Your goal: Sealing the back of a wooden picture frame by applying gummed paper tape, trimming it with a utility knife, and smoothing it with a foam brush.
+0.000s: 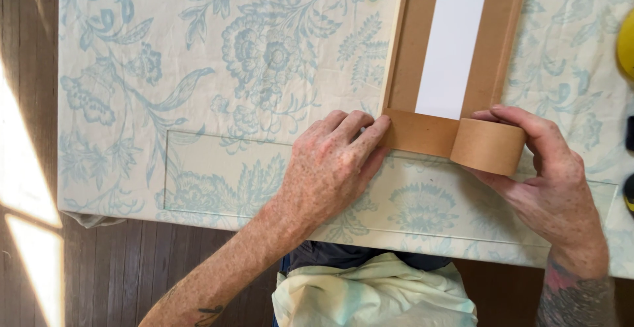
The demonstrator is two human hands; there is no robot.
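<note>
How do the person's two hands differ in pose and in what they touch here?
The left hand lies palm down, fingers pressing the brown paper tape strip onto the flat board's lower left corner. The right hand curls around the brown paper tape roll, thumb on top. The left rests flat; the right grips. Both work over the blue floral cloth.

Frame on the table, tape running along its near edge

The frame (422, 56) lies on the table (198, 102); the left hand (330, 168) presses the tape strip (419, 132) at the frame's near-left corner, the right hand (548, 181) grips the roll (487, 145) just right.
</note>
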